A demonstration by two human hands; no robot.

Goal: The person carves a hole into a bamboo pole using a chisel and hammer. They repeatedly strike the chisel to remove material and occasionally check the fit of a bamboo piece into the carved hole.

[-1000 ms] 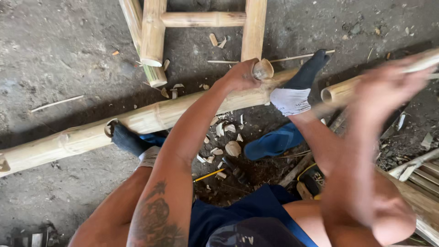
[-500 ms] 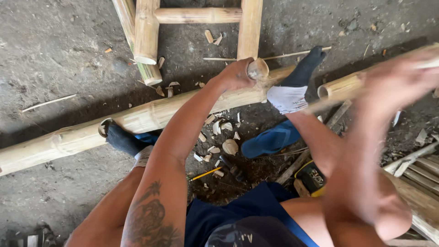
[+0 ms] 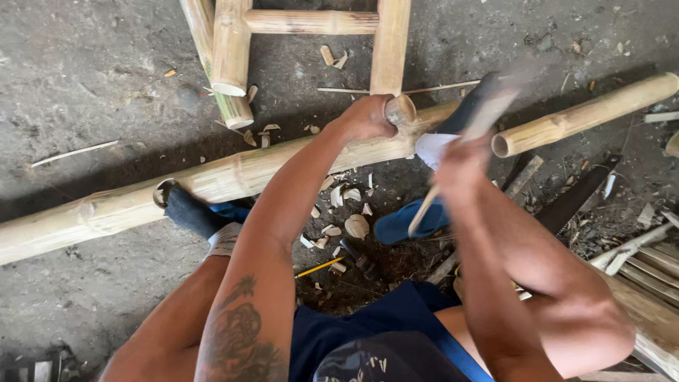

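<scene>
A long bamboo pole (image 3: 233, 177) is seen from above, lying slantwise across a grey concrete floor (image 3: 85, 78) and pinned under a dark-socked foot (image 3: 185, 211). The left hand (image 3: 364, 117) is closed on a short round bamboo peg (image 3: 400, 110), which is held upright against the pole near its right part. The right hand (image 3: 456, 166) is blurred with motion, its grip clamped on a flat, blade-like tool (image 3: 467, 145) raised just beside the peg; the tool's exact kind cannot be told. Pale wood chips (image 3: 346, 212) are scattered on the floor below the pole, so some cutting is judged to be done already. The peg is seen standing proud of the pole, so its seating is judged unfinished. A joined bamboo frame (image 3: 311, 28) lies above the pole, a second shorter pole (image 3: 580, 117) lies to the right, and blue sandals (image 3: 407, 223) rest near the chips.
</scene>
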